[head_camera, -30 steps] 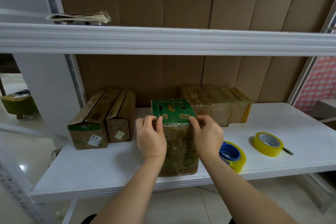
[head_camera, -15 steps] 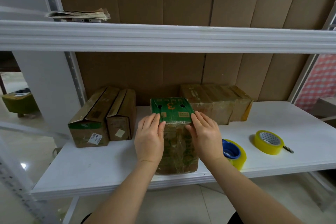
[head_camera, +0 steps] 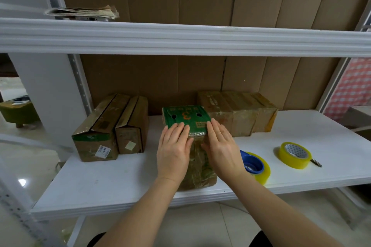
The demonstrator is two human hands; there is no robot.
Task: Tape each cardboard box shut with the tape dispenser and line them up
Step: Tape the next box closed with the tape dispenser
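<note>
Pressing flat on the near face of the green-topped box (head_camera: 185, 118), the left hand (head_camera: 174, 150) and right hand (head_camera: 221, 150) lie with fingers straight, gripping nothing, seemingly smoothing tape. That box stands at the front of the white shelf (head_camera: 120, 178), between two long cartons (head_camera: 112, 128) and a taped block of boxes (head_camera: 239, 112). Glossy tape wrap will likely be slick, so holding its stiff side edges seems safest; it looks light. The tape dispenser (head_camera: 255, 164) sits just right of it, a spare yellow roll (head_camera: 294, 154) farther along.
</note>
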